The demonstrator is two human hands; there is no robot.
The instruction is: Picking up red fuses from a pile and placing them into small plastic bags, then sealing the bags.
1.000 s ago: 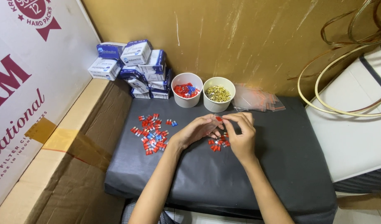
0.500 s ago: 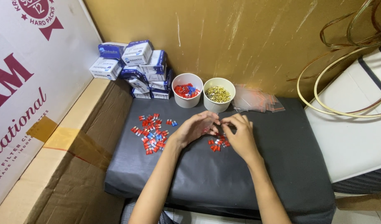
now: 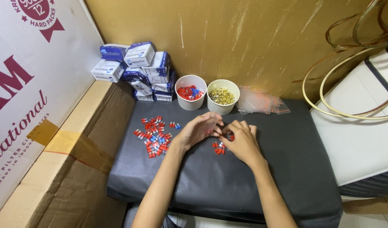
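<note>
pile of small red and blue plastic pieces (image 3: 154, 135) on black padded tabletop (image 3: 261, 185) | left hand (image 3: 198, 130) curled around small clear plastic bag (image 3: 211, 123) | right hand (image 3: 241, 141) pinching a tiny piece at bag mouth, over few loose pieces (image 3: 219, 147) | white paper cups (image 3: 221, 96) behind

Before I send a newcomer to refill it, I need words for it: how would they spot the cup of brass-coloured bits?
Start at the black padded table against the yellow wall. Two white cups stand at its back edge, beside stacked blue-and-white boxes. Take the right-hand cup, nearer the clear plastic bags: it holds gold metal pieces, while its neighbour holds red and blue ones.
</note>
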